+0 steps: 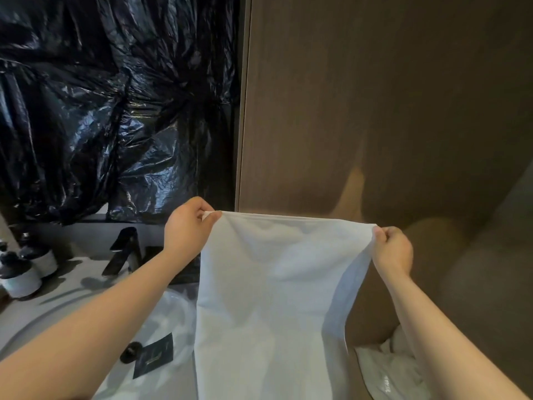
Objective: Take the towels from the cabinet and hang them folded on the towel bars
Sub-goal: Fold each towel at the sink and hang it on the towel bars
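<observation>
Towel (271, 298) top edge pinched by both hands.

To our left we saw crinkled black plastic sheeting (115, 111) covering the wall, catching small glints in the dim light. A tall brown wood-grain panel (375, 96) filled the right. Below the sheeting ran a grey surface (72, 287) with a round white basin (170, 321), an angular black tap (124, 249) behind the basin, and dark-capped bottles (20, 277) at the far left.
</observation>
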Motion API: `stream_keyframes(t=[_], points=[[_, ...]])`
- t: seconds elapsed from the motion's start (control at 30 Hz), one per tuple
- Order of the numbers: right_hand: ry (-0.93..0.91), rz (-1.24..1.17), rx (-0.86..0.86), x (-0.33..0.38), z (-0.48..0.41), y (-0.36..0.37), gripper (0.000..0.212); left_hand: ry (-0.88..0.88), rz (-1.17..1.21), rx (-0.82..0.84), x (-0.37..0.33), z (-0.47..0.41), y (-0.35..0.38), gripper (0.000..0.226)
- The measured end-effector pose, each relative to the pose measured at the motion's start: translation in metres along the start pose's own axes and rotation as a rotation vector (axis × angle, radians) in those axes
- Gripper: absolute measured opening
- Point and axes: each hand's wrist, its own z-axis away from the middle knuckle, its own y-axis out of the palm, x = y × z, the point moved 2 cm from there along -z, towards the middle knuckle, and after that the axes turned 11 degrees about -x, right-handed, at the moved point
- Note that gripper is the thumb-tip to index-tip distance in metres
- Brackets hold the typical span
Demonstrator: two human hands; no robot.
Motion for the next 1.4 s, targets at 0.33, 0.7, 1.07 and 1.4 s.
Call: stream_keyframes(t=[0.33,0.7,1.07,1.4], points=[[-0.075,-0.286,0.024,0.011,0.028,-0.007,0.020,-0.098,0.122,-0.022,-0.015,0.021,-0.005,0.015],[-0.157,-0.529,0.018,0.050,0.104,-0.036,0.021,-0.218,0.294,-0.026,-0.042,0.067,-0.008,0.017],[-0.055,-0.666,0.239,0.063,0.183,-0.030,0.018,-0.402,0.448,0.003,-0.057,0.120,-0.004,0.017],[-0.003,-0.668,0.359,0.056,0.207,-0.031,0.015,-0.514,0.628,0.218,-0.047,0.142,-0.018,0.006]])
